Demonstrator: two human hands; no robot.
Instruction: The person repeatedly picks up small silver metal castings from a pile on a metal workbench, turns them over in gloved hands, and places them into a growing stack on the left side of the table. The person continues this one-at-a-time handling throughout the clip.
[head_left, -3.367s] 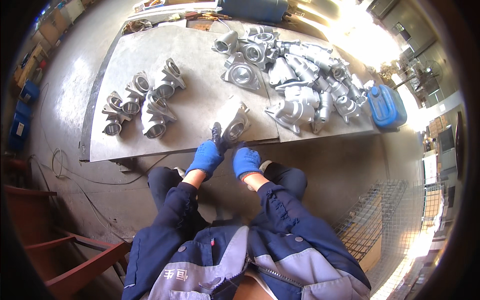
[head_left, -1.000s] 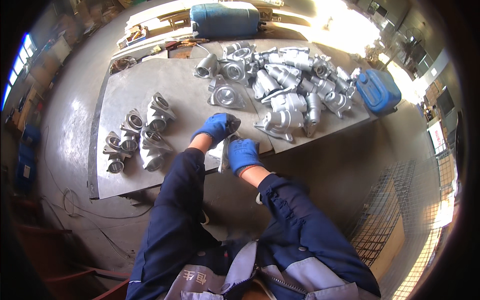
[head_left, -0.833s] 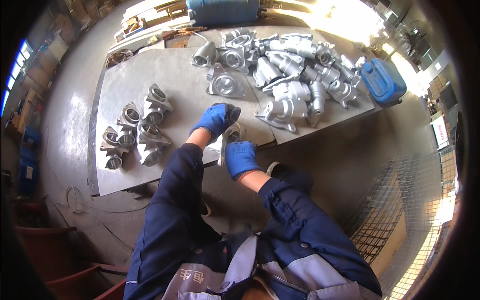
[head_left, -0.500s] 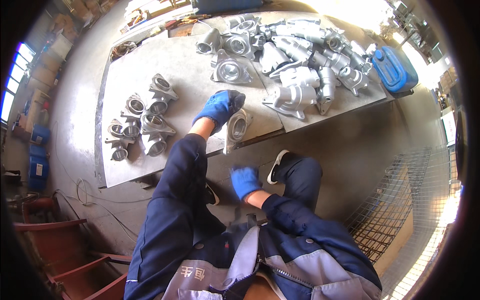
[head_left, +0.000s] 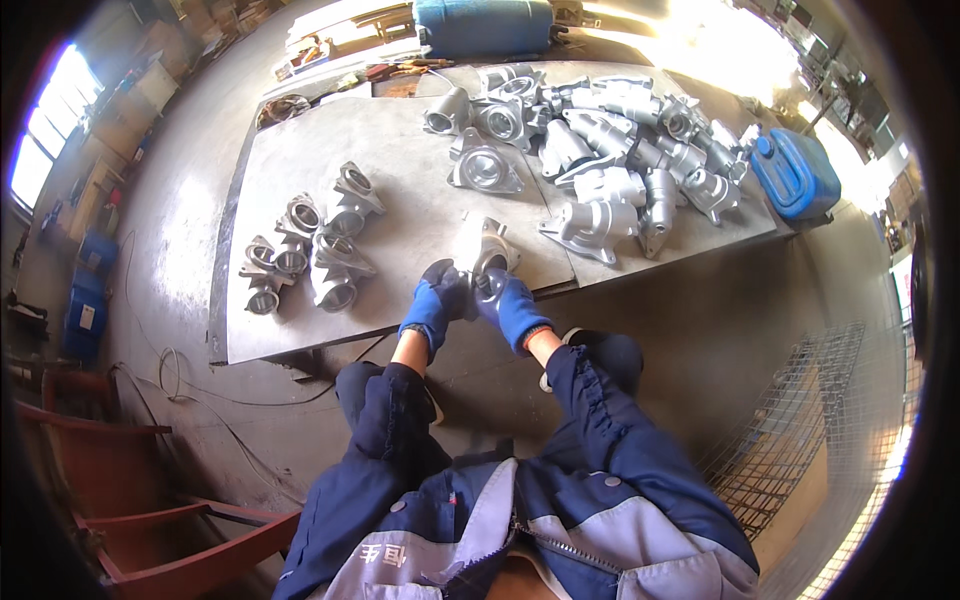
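1. Item in hand: one silvery cast-metal housing with a round bore and flanged base (head_left: 487, 250), lying at the near edge of the flat grey sheet-metal work surface (head_left: 400, 200), at about 12 o'clock from both hands.
2. Left hand in blue work glove (head_left: 440, 297): at 7 o'clock of the housing, fingers curled narrow against its lower left side. Whether the fingers wrap fully round the casting cannot be told; the glove hides it.
3. Right hand in blue work glove (head_left: 508, 303): at 5 o'clock of the housing, fingers closed on its lower edge, touching. The two gloves sit just beside one another.
4. Handling note (judgement): the casting looks heavy and edged. It is best gripped by both hands on the solid flange, not the bore rim, with its weight kept over the sheet until the hold is sure, since it lies right at the sheet's edge and could tip off.
5. Sorted group: small cluster of like silvery castings (head_left: 310, 250), at 9 o'clock of the hands, well apart.
6. Unsorted stock: large heap of silvery castings (head_left: 610, 150), at 1 o'clock.
7. Adjacent: blue plastic jerrycan (head_left: 795, 175) at 2 o'clock, beside the heap; blue drum lying on its side (head_left: 485, 25) at 12 o'clock, beyond the sheet.
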